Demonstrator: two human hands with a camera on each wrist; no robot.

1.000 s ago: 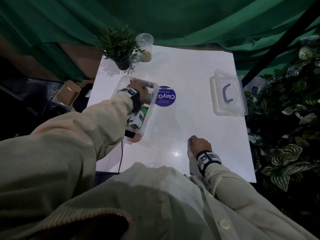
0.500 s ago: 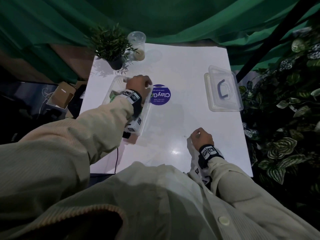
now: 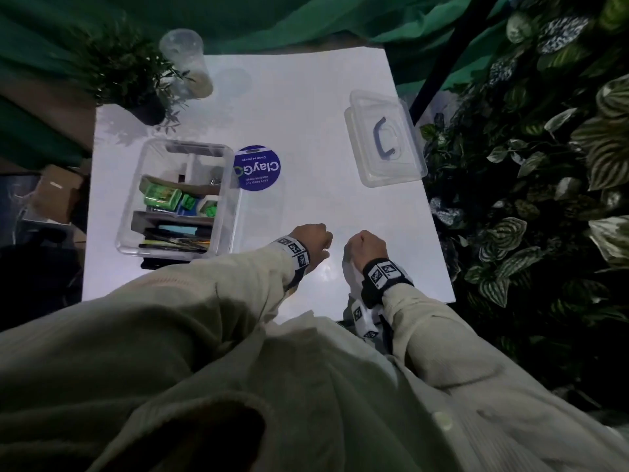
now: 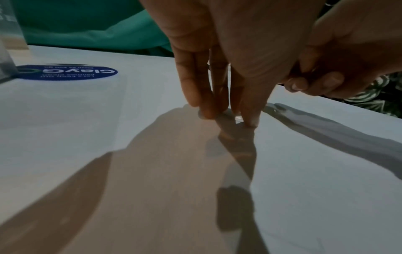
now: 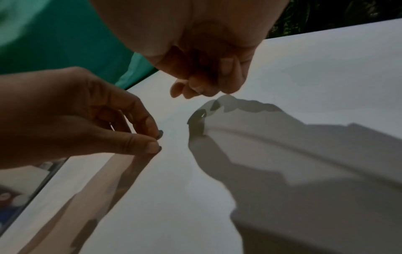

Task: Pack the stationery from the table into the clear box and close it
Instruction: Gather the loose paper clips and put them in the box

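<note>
I see the clear box point(image 3: 177, 199) off to the left of my left hand point(image 3: 311, 238), mostly packed, lid point(image 3: 384, 137) off, lying well beyond my right hand point(image 3: 366, 245). Left fingertips point(image 4: 250, 120) pinch at sth tiny on the table point(image 3: 306, 107); can't tell what. Right's curled, contents unclear. Closing still to do.

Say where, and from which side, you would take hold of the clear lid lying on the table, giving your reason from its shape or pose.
Probably by the handle, coming from above. The lid lies flat on the table with its top face up, and the arched handle rises at its middle, leaving a gap for fingers. The flat rim offers less purchase.
</note>
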